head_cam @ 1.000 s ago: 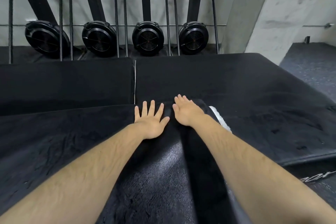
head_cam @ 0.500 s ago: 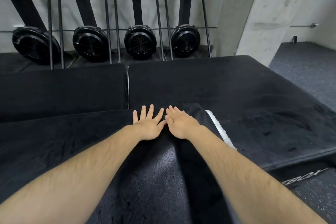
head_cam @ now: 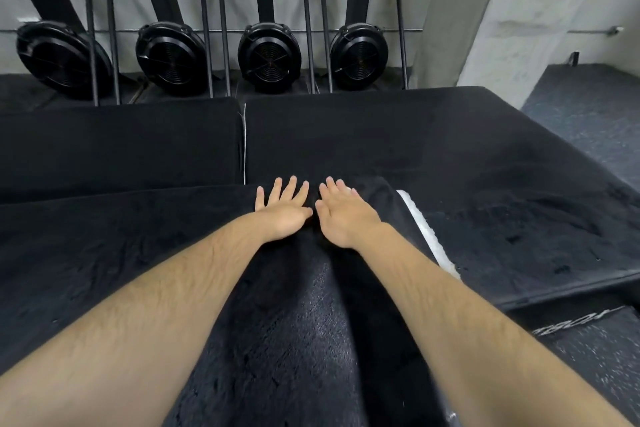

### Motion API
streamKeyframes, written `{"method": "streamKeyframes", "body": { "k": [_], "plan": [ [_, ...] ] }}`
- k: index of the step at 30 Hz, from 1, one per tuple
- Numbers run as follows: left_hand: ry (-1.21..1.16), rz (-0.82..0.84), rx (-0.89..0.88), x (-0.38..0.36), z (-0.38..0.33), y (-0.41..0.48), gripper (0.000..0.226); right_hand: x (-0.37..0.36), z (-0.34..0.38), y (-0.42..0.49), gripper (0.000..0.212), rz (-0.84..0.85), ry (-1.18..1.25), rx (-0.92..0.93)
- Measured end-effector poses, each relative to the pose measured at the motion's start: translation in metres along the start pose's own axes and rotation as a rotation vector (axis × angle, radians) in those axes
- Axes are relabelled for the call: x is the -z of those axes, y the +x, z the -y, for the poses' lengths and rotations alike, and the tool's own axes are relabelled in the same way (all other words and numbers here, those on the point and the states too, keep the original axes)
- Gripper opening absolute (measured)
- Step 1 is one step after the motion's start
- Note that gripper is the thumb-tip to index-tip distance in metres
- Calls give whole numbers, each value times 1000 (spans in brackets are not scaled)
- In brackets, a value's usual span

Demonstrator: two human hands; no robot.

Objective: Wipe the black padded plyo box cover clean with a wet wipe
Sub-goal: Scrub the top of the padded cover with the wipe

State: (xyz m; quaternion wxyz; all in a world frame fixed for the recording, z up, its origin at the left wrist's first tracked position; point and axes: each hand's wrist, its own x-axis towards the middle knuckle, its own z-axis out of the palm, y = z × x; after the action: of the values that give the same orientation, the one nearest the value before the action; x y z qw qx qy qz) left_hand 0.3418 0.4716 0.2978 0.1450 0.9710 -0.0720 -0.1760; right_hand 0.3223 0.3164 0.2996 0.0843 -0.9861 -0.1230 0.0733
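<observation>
pressing flat: left hand [head_cam: 282,215] and right hand [head_cam: 341,218], fingers straight, no grip on anything, side by side on black padded plyo box cover [head_cam: 294,340]. no wet wipe visible; judgement: fetch one, wipe in overlapping strokes.

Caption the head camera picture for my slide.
Left hand and right hand lie flat, side by side, on the black padded cover; four fan machines stand behind.

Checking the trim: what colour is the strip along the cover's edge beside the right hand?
The strip is white; the head view shows it.
</observation>
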Motion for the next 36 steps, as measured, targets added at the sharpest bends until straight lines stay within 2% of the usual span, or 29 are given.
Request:
{"method": "streamKeyframes", "body": {
  "k": [4,7,9,12,14,18,21,24,28,33,36],
  "plan": [
    [-3,-3,-6,0,0,-1,64,-11,-3,-39,58,12,-6,77],
    [7,-16,5,-1,-2,-3,65,-1,-29,-22,59,-20,-31,-57],
    [26,-19,6,-2,-2,-2,65,-5,-22,-22,60,-38,-20,-97],
    [41,-14,6,-2,-1,-2,63,-20,0,-51,61,-23,18,47],
    [48,-11,7,-2,-1,-2,62,-19,-9,-64,59,-16,-11,103],
    [103,-24,16,-2,-2,-3,59,-5,-29,-48,58,-11,32,-73],
    [160,-9,16,1,-7,-11,57,-19,0,-75,60,-15,49,4],
    [258,3,-53,5,-16,-28,55,-25,-2,-107,58,23,29,94],
    [265,116,-221,-10,-31,-72,58,-14,-21,-99,59,9,28,-74],
    [263,83,-186,-39,-22,-89,59,-31,7,-136,59,31,7,75],
    [276,119,-156,-37,-26,-82,59,-20,-13,-128,58,46,-10,2]
  ]
}}
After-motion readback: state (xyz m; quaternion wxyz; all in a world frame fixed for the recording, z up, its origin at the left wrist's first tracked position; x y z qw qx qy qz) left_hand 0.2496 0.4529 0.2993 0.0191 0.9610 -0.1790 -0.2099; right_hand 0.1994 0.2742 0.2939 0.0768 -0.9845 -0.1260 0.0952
